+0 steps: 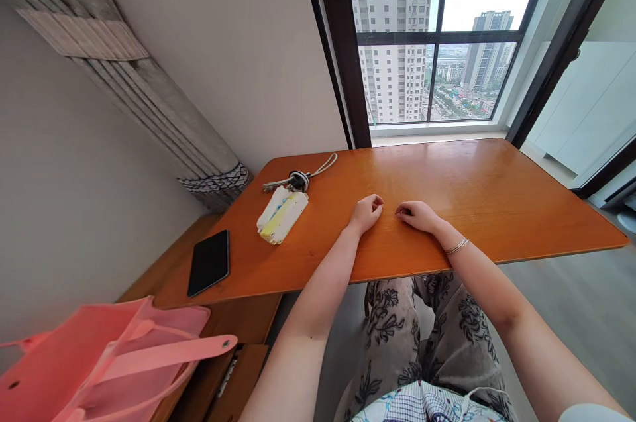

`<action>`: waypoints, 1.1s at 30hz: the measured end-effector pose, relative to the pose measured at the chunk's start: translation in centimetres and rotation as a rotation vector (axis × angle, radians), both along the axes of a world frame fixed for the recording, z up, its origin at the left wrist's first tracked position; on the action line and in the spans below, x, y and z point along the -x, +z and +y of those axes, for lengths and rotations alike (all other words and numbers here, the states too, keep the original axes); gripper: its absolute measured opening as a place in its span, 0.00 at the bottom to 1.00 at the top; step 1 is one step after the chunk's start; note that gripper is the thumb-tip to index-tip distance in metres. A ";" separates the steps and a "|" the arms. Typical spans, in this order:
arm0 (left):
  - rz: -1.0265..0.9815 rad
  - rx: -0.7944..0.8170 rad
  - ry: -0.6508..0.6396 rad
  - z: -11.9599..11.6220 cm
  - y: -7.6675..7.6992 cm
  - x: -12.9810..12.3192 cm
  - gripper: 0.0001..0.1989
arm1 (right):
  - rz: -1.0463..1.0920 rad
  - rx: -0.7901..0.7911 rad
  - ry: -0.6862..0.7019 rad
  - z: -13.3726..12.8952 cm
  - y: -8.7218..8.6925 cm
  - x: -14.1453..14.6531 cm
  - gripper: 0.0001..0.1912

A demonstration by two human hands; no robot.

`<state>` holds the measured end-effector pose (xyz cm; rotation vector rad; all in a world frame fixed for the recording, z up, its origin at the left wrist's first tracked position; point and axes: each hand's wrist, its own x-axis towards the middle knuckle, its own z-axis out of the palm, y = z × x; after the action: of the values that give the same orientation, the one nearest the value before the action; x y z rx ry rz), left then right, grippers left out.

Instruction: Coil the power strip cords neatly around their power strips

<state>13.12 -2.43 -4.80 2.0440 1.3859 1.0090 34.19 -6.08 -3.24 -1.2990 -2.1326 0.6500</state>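
Note:
My left hand [366, 213] rests on the orange-brown wooden table [457, 183] near its front edge, fingers curled in. Just to its right, my right hand [417, 215] lies on the same tabletop, its fingers also curled. A small gap separates the two hands, and nothing shows in either one. Closest to my left hand is a white and yellow packet-like thing [282, 215]. Touching its far end is a pale cord [322, 167] with a black and white round piece. A black phone [209, 263] lies flat at the table's left end.
A pink bag [99, 362] with straps stands at lower left, beside a wooden surface below the table. Behind the table is a dark-framed window [437, 39]. A grey curtain [149, 91] hangs along the left wall. My legs are under the table's front edge.

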 end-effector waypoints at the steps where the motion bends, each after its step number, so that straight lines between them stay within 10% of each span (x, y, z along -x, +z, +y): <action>1: 0.006 0.003 -0.003 0.0 0.1 0.0 0.03 | -0.009 0.000 0.000 0.0 0.0 0.0 0.06; 33: 0.003 0.035 -0.011 0.0 0.1 0.1 0.04 | -0.126 -0.026 -0.003 -0.3 0.5 0.1 0.08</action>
<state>13.03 -2.44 -4.70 2.0262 1.3831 0.9712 34.14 -6.36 -2.77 -1.3614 -2.2312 0.5508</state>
